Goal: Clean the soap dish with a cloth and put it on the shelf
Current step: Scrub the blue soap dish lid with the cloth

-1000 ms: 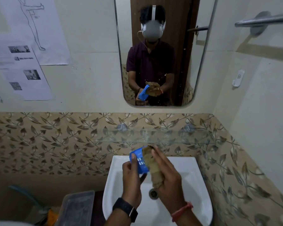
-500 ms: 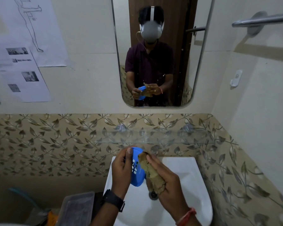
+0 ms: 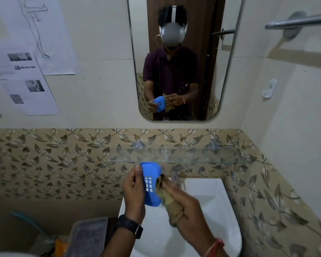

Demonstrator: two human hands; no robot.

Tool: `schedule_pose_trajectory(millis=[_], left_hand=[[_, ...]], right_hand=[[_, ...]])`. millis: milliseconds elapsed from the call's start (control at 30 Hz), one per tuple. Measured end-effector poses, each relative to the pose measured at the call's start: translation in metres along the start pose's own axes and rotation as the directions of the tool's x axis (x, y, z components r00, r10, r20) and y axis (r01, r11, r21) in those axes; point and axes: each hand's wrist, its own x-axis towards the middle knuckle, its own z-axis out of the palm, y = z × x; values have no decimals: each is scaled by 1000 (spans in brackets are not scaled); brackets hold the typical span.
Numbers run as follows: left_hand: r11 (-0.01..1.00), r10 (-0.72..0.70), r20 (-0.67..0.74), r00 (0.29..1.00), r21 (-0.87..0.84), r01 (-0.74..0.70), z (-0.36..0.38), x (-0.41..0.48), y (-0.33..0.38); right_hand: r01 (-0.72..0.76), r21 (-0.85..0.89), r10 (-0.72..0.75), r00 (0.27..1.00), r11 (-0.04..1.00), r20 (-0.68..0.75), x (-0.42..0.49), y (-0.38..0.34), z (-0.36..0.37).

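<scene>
Right grip (image 3: 185, 206) is motion-blurred and its fingers are hard to separate. They are curled round the cloth (image 3: 167, 203), wrist cut off at the bottom edge. I can't tell how much cloth is inside my palm. The tap (image 3: 175, 175) is mostly hidden behind the cloth. The sink (image 3: 211, 201) is cut off at the front, and my arms cover its middle. The box (image 3: 87, 236) at bottom left is clear plastic with a lid, its contents unreadable. The orange thing beside it is too dark to make out.

The dish (image 3: 150, 184) is blue plastic and oval, stood on end, long axis roughly vertical. It has a small grid of square drain holes facing me, two columns. Which side that is, I can't tell. It is in the air above the sink's back left corner. Its top rim reaches the front edge of the shelf (image 3: 193, 156) in view, contact unclear.

Left grip (image 3: 133, 193) holds the dish by its left rim, thumb on the near face, fingers curled round behind. The cloth is brown and bunched into a wad, and its far end touches the dish's right edge.

The shelf is glass, on the leaf-pattern tiles, with two metal mounts at its back edge. The sink is a white basin. The mirror (image 3: 228, 71) above reflects both grips, dish and cloth.
</scene>
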Motion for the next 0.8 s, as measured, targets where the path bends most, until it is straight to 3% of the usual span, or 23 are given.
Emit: schedule_pose_trajectory(millis=[100,233,333,567,700,800], left_hand=[[998,50,-1,999,36,-50,3,-2,5],[1000,0,38,999,2,0,8,-11,2],[1000,-17,36,999,-13,18,14,-17,5],[999,-39,-62,997,8,39,12,-9,12],[992,-121,27,992,26,120,13,-21,2],[981,-194,64,979,-16,196,16,-31,0]], right_hand=[[-25,8,25,995,1000,-101,-9,9,14],[-25,-33,18,980,999,-196,17,-6,4],[15,-59,-27,978,998,-207,21,-10,1],[20,98,10,953,995,-301,-37,13,33],[-94,95,118,951,991,-285,-9,4,19],[-86,70,102,960,994,-262,10,-5,10]])
